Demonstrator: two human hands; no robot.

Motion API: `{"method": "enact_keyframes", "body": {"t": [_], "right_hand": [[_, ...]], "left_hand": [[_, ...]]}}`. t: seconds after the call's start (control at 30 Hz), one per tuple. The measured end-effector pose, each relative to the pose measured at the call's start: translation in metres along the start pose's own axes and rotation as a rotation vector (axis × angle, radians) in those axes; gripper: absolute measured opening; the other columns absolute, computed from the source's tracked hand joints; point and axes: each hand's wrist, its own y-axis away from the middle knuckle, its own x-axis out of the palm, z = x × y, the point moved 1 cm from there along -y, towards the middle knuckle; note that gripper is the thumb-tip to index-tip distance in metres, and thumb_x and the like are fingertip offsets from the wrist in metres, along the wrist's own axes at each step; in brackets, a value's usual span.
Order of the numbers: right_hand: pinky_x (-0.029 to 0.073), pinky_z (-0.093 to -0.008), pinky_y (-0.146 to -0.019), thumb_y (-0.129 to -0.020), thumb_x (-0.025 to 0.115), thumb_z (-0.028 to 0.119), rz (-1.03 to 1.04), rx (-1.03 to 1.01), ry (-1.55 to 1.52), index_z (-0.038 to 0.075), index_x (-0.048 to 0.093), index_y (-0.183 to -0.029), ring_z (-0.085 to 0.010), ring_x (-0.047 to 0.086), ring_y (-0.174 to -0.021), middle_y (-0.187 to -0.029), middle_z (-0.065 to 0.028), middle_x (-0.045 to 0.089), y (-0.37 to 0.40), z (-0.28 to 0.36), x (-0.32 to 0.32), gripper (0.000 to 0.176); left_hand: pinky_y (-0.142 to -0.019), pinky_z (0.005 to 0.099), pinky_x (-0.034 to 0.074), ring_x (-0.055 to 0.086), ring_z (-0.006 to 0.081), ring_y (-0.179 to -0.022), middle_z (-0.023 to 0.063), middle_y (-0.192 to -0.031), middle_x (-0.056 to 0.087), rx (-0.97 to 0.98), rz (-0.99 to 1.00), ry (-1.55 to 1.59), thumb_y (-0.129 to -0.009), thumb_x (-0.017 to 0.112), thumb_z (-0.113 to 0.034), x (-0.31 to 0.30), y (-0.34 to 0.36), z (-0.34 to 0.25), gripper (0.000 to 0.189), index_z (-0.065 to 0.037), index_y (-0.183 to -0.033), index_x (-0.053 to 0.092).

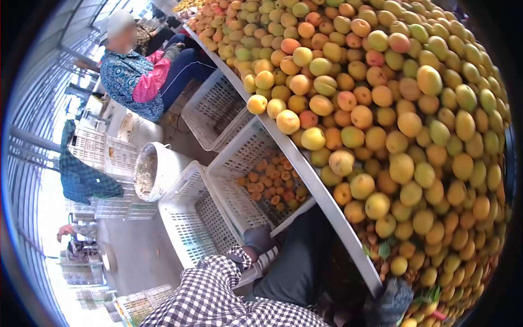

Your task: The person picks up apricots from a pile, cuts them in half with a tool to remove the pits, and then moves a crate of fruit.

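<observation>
My left hand (259, 240), in a dark grey glove and below a black-and-white checked sleeve, is closed on the near rim of a white plastic crate (188, 231). Beside that crate stands another white crate (226, 166) with apricot halves (275, 182) lying in its bottom. At the lower right, my right hand (389, 302), in a dark glove, rests by the metal edge of the table, against the heap of apricots (376, 141). Its fingers do not show clearly, so what it may hold is hidden.
The table's metal edge (305, 174) runs diagonally past my dark trouser leg (297, 261). A white bucket (171, 166) stands beyond the crates. Another person (141, 76) sits farther along the table, near a further crate (215, 109). More crates (144, 302) stand at lower left.
</observation>
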Motion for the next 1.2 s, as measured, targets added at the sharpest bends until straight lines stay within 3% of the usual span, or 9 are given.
{"method": "enact_keyframes", "body": {"t": [0.1,0.13,0.27,0.3,0.37,0.87,1.07,1.17,1.2], "right_hand": [[0.046,-0.0461,-0.071,-0.081,0.066,0.022,-0.251,0.021,-0.037,0.005,0.055,-0.112,-0.0367,0.056,-0.082,-0.097,-0.0164,0.058,0.013,-0.009,0.031,0.037],[0.048,-0.0441,-0.075,-0.079,0.070,0.023,0.088,0.094,-0.150,0.003,0.054,-0.113,-0.0363,0.057,-0.085,-0.099,-0.0166,0.058,0.016,-0.014,0.016,0.042],[0.048,-0.0466,-0.080,-0.075,0.076,0.036,0.157,0.065,-0.016,0.000,0.053,-0.116,-0.0386,0.056,-0.091,-0.103,-0.0199,0.058,0.015,-0.018,0.016,0.059],[0.047,-0.0473,-0.082,-0.073,0.074,0.043,0.179,0.253,-0.210,0.000,0.052,-0.119,-0.0389,0.055,-0.094,-0.105,-0.0205,0.057,0.044,-0.035,0.034,0.066],[0.046,-0.0478,-0.082,-0.073,0.072,0.050,0.251,0.155,-0.054,0.001,0.053,-0.119,-0.0393,0.055,-0.095,-0.105,-0.0198,0.058,0.019,-0.017,0.013,0.070],[0.043,-0.0496,-0.093,-0.080,0.069,0.024,-0.029,-0.054,0.120,-0.002,0.050,-0.122,-0.0418,0.053,-0.107,-0.116,-0.0217,0.056,0.009,-0.006,0.029,0.052],[0.041,-0.0472,-0.098,-0.083,0.069,0.029,-0.054,-0.091,0.161,-0.002,0.048,-0.124,-0.0395,0.053,-0.111,-0.120,-0.0220,0.055,0.034,-0.033,0.039,0.056],[0.043,-0.0486,-0.096,-0.086,0.064,0.039,-0.103,-0.109,0.099,-0.004,0.050,-0.121,-0.0398,0.056,-0.106,-0.116,-0.0224,0.057,0.033,-0.034,0.042,0.057],[0.044,-0.0485,-0.094,-0.086,0.063,0.042,-0.130,-0.130,0.208,-0.005,0.050,-0.120,-0.0396,0.056,-0.105,-0.115,-0.0224,0.057,0.031,-0.034,0.042,0.059]], "left_hand": [[-0.077,0.0455,0.050,0.066,0.0335,-0.085,0.0130,-0.090,0.068,0.036,-0.023,0.020,-0.079,0.059,-0.049,-0.010,0.003,-0.003,0.041,-0.011,-0.094,0.063],[-0.076,0.0457,0.050,0.065,0.0339,-0.086,0.0143,-0.092,0.067,0.058,-0.001,0.017,-0.079,0.058,-0.053,0.000,-0.002,0.005,0.045,-0.010,-0.095,0.063],[-0.076,0.0456,0.049,0.064,0.0316,-0.090,0.0102,-0.097,0.065,0.033,0.072,0.016,-0.079,0.061,-0.039,-0.017,0.000,-0.004,0.031,-0.013,-0.097,0.064],[-0.075,0.0455,0.050,0.064,0.0316,-0.090,0.0104,-0.098,0.065,0.035,0.067,0.019,-0.079,0.062,-0.038,-0.017,-0.001,-0.004,0.030,-0.013,-0.096,0.064],[-0.074,0.0443,0.050,0.064,0.0312,-0.088,0.0102,-0.094,0.064,0.084,0.080,0.033,-0.077,0.062,-0.037,-0.020,-0.003,-0.001,0.031,-0.012,-0.095,0.063],[-0.071,0.0425,0.051,0.063,0.0299,-0.087,0.0095,-0.094,0.061,0.156,0.103,0.069,-0.066,0.068,-0.028,-0.020,-0.005,0.006,0.035,-0.010,-0.096,0.060],[-0.074,0.0432,0.050,0.062,0.0302,-0.088,0.0099,-0.094,0.060,0.134,0.148,0.118,-0.066,0.071,-0.033,-0.020,-0.005,0.006,0.041,-0.009,-0.098,0.059],[-0.079,0.0418,0.050,0.061,0.0308,-0.093,0.0130,-0.102,0.059,0.171,-0.083,0.264,-0.067,0.074,-0.032,-0.017,0.005,0.017,0.049,-0.008,-0.106,0.058],[-0.084,0.0422,0.048,0.059,0.0330,-0.097,0.0152,-0.107,0.057,0.237,-0.407,0.412,-0.068,0.075,-0.029,-0.026,0.015,0.024,0.055,-0.005,-0.112,0.055]]}}
